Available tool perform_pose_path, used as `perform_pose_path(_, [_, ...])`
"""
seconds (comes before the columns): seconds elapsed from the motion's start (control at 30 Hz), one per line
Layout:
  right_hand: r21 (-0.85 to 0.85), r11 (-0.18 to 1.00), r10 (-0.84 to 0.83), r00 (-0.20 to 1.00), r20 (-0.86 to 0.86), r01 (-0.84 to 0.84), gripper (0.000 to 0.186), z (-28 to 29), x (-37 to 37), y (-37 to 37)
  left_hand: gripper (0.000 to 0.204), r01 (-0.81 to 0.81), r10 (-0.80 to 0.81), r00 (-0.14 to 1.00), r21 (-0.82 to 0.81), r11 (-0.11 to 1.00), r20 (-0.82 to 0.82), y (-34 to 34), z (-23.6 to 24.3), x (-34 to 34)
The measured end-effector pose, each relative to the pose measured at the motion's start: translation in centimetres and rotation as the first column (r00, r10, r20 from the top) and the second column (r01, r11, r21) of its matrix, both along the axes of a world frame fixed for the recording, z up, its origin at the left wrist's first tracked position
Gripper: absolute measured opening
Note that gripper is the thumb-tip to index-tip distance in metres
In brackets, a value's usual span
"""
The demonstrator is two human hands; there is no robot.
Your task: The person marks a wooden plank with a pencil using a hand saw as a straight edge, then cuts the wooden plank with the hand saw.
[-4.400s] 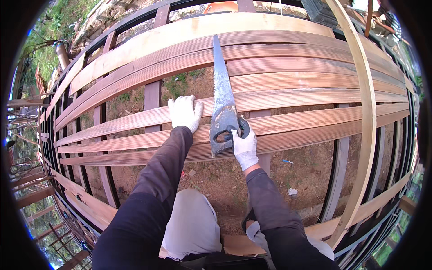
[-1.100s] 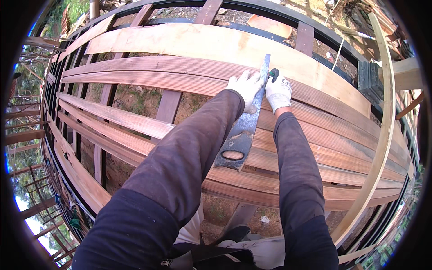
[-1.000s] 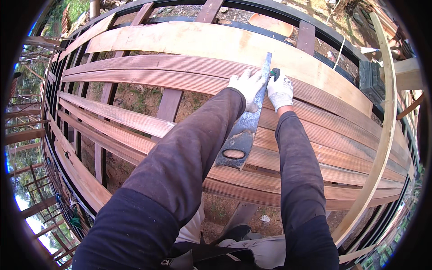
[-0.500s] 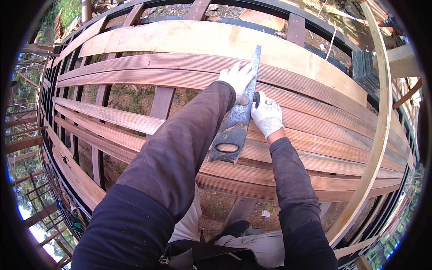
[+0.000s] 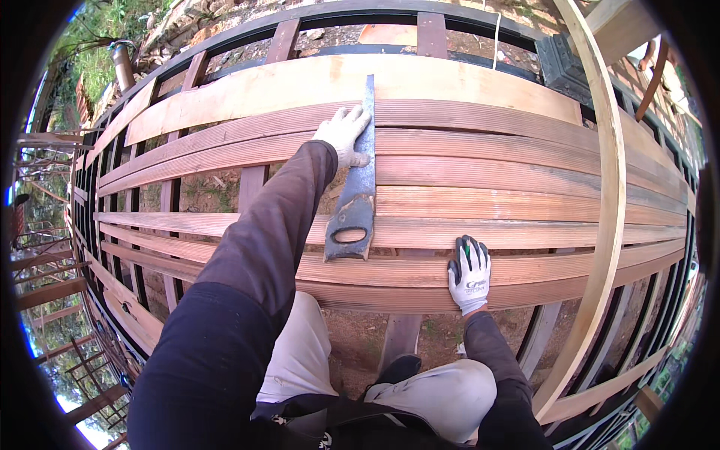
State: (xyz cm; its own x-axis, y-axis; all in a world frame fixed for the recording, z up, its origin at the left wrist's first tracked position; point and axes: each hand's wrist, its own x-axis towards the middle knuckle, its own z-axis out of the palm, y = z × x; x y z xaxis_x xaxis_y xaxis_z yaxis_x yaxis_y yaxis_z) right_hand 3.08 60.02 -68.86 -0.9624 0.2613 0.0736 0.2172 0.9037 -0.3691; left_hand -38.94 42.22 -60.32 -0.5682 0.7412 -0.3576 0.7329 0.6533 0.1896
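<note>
My left hand (image 5: 341,135), in a white glove, lies with spread fingers on the blade of a handsaw (image 5: 358,187). The saw lies flat across grooved reddish planks (image 5: 487,165), its dark handle toward me. Lower right, my gloved right hand (image 5: 469,274) rests on the nearer planks, apart from the saw, its fingers curled round a small dark and green item that I cannot make out. A wide pale board (image 5: 247,79) runs beyond the grooved planks.
A pale batten (image 5: 611,210) crosses the right side lengthwise, near a dark post base (image 5: 562,71) and timber post (image 5: 622,26). Black metal framing (image 5: 337,15) and joists (image 5: 405,337) show around gaps over soil. My knees are at the bottom. Scaffold-like timbers stand at left.
My right hand has left the saw blade's edge and moved down and right onto the nearer planks. My left hand stays on the blade. The view has shifted; earlier my right hand gripped the saw's handle.
</note>
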Motion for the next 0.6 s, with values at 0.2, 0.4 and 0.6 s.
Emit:
perform_pose_path(0.2, [-0.015,0.999,-0.053,0.997,-0.054,0.052,0.071,1.4,0.3,1.5,0.098,-0.559,0.57,0.821,0.232,0.796,0.026,-1.6,-1.9,7.7])
perform_pose_path(0.4, [-0.083,0.995,-0.068,0.986,-0.155,0.055,0.069,1.1,0.2,0.4,0.048,-0.858,0.713,0.454,0.045,0.512,0.534,-5.4,-2.5,11.3])
perform_pose_path(0.6, [-0.064,0.986,-0.164,0.968,-0.19,0.155,0.068,-0.4,2.3,2.1,0.031,-0.943,0.521,0.321,0.215,0.255,0.791,-10.5,2.8,19.9])
